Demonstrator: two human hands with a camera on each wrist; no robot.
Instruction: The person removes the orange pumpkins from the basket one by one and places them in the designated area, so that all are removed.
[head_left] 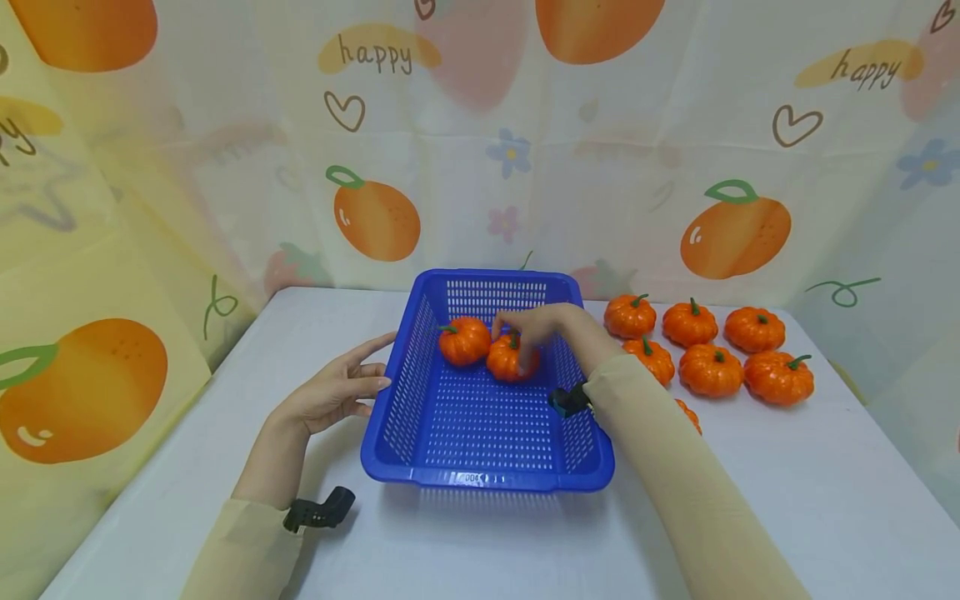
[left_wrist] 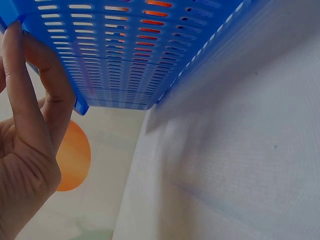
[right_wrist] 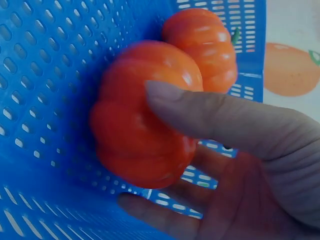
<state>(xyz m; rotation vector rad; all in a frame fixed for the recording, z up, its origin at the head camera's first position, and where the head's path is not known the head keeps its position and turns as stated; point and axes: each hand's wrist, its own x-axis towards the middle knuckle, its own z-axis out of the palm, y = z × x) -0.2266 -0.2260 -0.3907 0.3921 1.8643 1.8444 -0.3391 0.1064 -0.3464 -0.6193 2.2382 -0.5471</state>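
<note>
A blue plastic basket (head_left: 487, 477) with slotted walls stands on the table. Inside lie two small orange pumpkins: one at the back left (head_left: 464, 342), the other (head_left: 513, 358) just right of it. My right hand (head_left: 536, 325) reaches in from the right and holds the right-hand pumpkin, its thumb (right_wrist: 200, 112) across the skin and fingers at the far side. That pumpkin (right_wrist: 145, 120) partly covers its neighbour in the right wrist view. Outside the left wall, my left hand (head_left: 333, 390) touches the basket's rim with loosely bent fingers; a thumb (left_wrist: 22, 90) shows in the left wrist view.
Several more orange pumpkins (head_left: 712, 370) sit in rows on the white-covered table (head_left: 810, 475), right of the basket; one is partly hidden by the right sleeve (head_left: 675, 450). A printed cloth (head_left: 480, 167) hangs behind the table. Each wrist wears a black camera (head_left: 321, 510).
</note>
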